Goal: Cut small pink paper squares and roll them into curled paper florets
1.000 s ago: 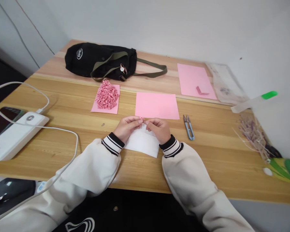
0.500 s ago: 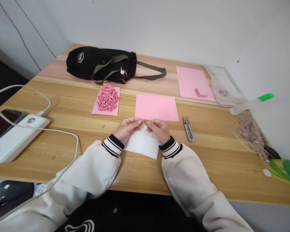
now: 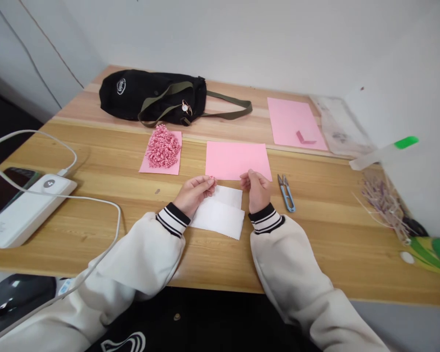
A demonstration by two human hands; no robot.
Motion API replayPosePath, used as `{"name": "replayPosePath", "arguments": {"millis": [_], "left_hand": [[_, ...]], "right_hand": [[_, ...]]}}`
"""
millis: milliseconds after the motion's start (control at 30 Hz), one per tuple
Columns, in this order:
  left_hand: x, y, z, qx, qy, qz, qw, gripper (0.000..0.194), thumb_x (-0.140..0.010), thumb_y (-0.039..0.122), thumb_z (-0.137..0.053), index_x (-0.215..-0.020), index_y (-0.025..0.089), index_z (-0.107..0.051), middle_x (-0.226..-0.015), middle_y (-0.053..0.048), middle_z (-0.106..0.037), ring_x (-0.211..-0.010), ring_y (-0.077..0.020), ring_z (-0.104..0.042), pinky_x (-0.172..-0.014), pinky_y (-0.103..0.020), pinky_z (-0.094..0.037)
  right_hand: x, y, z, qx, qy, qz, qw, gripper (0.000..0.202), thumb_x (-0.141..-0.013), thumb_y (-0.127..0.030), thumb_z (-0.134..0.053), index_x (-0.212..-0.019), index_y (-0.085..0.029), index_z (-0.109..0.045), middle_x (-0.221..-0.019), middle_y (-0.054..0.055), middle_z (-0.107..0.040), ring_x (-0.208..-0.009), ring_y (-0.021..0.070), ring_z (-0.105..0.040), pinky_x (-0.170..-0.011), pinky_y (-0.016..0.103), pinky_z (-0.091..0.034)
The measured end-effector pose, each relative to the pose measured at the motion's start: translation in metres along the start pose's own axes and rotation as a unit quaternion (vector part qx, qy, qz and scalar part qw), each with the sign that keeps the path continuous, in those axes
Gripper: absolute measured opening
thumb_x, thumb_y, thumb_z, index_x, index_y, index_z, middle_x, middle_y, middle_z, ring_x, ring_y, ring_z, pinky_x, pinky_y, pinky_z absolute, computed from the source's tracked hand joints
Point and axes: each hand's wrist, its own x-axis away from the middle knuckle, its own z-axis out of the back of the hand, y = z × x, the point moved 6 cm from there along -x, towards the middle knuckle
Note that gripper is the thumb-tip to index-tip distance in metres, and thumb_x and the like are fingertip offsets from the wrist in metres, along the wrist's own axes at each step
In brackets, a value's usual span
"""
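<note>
My left hand (image 3: 196,194) is closed in a pinch on a small pink bit (image 3: 211,178) that peeks out at its fingertips. It hovers over the left part of two overlapping white sheets (image 3: 220,220). To the right, my right hand (image 3: 257,189) has thumb and forefinger pressed together; whatever may lie between them is too small to make out. Its fingertips overlap the lower right edge of a blank pink sheet (image 3: 236,159). Just right of that hand lie blue-handled thread snips (image 3: 287,194), blades apart.
A heap of tiny pink buds (image 3: 163,148) rests on a pink card (image 3: 172,170). Behind it lies a black bag (image 3: 143,95). A white power bank (image 3: 33,208) with a cable stands left. Another pink sheet (image 3: 289,115) and dried stems (image 3: 385,203) are at right.
My right hand has moved away from the left, to the right and slightly up, uncovering more of the white sheets. My left hand has stayed nearly in place, still pinching the pink bit.
</note>
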Motion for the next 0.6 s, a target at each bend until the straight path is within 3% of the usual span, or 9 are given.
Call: {"name": "replayPosePath", "arguments": {"millis": [167, 600], "left_hand": [[-0.001, -0.001, 0.001, 0.004, 0.002, 0.005, 1.0, 0.023, -0.06, 0.031, -0.075, -0.067, 0.012, -0.064, -0.059, 0.0, -0.058, -0.054, -0.0064, -0.05, -0.053, -0.02, -0.037], [-0.003, 0.001, 0.003, 0.058, 0.028, 0.019, 0.998, 0.026, -0.056, 0.029, -0.078, -0.066, 0.011, -0.062, -0.061, 0.001, -0.059, -0.054, -0.005, -0.052, -0.052, -0.018, -0.042]], "right_hand": [[-0.006, 0.001, 0.009, 0.006, 0.02, -0.001, 1.0, 0.03, -0.073, -0.041, -0.053, -0.055, -0.017, -0.057, -0.048, -0.002, -0.05, -0.043, 0.0073, -0.043, -0.045, 0.023, -0.036], [-0.001, 0.003, -0.003, 0.158, -0.049, 0.043, 0.985, 0.035, -0.075, -0.045, -0.047, -0.053, -0.018, -0.054, -0.047, -0.003, -0.048, -0.047, 0.0104, -0.044, -0.048, 0.024, -0.036]]}}
